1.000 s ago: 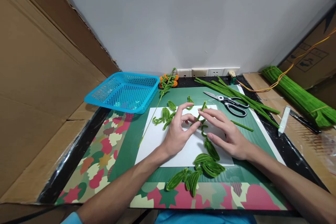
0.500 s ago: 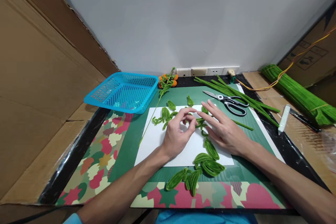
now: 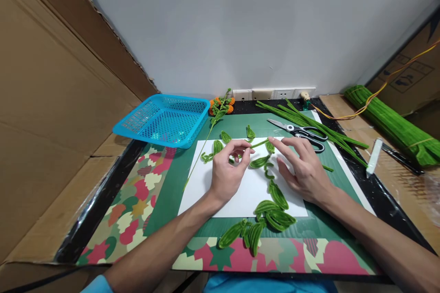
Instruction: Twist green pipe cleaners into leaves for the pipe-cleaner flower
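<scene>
Over the white paper (image 3: pixel 237 201), my left hand (image 3: pixel 228 169) pinches a short green pipe cleaner (image 3: pixel 259 143) between thumb and fingertips. The pipe cleaner slants up to the right, where its far end meets the index fingertip of my right hand (image 3: pixel 302 165). That hand's fingers are spread, with the thumb apart from the index finger. Below the hands lie several green pipe-cleaner leaves: one leaf (image 3: pixel 260 162) between the hands, another (image 3: pixel 277 195) lower down, and a cluster (image 3: pixel 275 216) at the paper's front edge. A small curled green piece (image 3: pixel 268 173) lies near my right thumb.
A blue plastic basket (image 3: pixel 165 121) stands at the back left, beside an orange flower stem (image 3: pixel 220 112). Scissors (image 3: pixel 299 132) and loose green pipe cleaners (image 3: pixel 338 137) lie at the right. Farther right are a white-handled tool (image 3: pixel 374 158) and a thick green bundle (image 3: pixel 392 123).
My hands have moved apart, the right one shifting rightward. The green pipe cleaner between them now shows, and so does more of the leaf beneath.
</scene>
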`<state>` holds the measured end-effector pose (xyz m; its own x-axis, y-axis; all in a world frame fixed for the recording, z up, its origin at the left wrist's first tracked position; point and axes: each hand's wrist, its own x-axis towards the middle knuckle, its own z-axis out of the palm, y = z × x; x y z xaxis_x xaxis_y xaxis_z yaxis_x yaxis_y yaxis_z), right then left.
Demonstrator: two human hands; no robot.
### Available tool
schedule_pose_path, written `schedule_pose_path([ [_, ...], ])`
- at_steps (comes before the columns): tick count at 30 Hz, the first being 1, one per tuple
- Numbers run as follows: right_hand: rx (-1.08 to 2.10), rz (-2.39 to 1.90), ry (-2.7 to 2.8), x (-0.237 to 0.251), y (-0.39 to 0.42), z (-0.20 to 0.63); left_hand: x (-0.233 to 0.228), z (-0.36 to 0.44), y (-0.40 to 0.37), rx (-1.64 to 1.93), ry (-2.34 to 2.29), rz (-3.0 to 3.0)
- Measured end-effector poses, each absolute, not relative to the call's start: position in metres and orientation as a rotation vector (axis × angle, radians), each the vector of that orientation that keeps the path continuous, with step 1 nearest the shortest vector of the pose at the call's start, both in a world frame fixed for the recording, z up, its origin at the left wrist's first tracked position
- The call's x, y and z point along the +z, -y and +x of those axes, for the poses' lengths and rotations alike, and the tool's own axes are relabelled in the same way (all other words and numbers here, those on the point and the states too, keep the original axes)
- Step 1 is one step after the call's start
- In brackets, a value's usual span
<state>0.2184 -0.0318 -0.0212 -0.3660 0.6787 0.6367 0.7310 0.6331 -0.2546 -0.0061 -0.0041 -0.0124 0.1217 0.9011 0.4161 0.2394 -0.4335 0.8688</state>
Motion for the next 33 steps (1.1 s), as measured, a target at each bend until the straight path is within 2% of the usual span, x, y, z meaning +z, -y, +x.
schedule_pose_path([
  [12,0.045,-0.976,2.272,-0.0235,0.0305,0.2151,-0.0061,-0.0041,0.0098,1.306,-1.002,2.001],
  [33,0.124,-0.972,2.257,-0.0266,0.0312,0.2158,-0.0091,-0.0064,0.0084,1.299,-0.959,1.965],
])
